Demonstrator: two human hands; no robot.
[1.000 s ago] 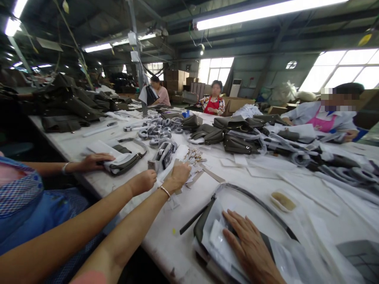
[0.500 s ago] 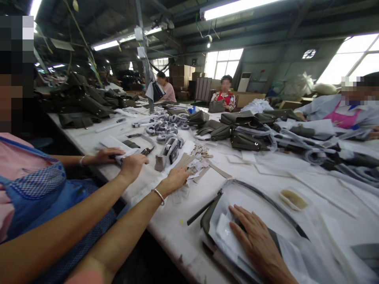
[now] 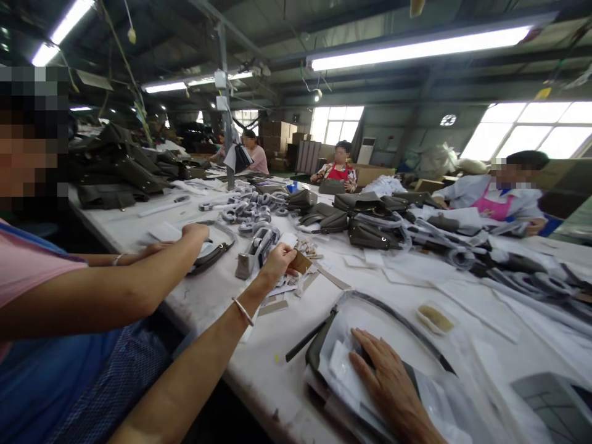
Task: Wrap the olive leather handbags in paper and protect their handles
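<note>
My left hand, a bangle on its wrist, pinches a small brown card over a heap of small tags and strips. Beside that hand stands a grey holder. My right hand lies with fingers spread on a dark green bag wrapped in white paper and clear plastic. The bag's dark strap curves over the table behind it.
At the left a person in pink and blue works over another strapped bag. Wrapped rings and piled dark bags lie farther back. A yellowish pad lies right. People sit across the table.
My left hand has lifted from the strips and now holds a brown card. My right hand stays on the bag. The neighbour's arm has moved, and the view has shifted slightly.
</note>
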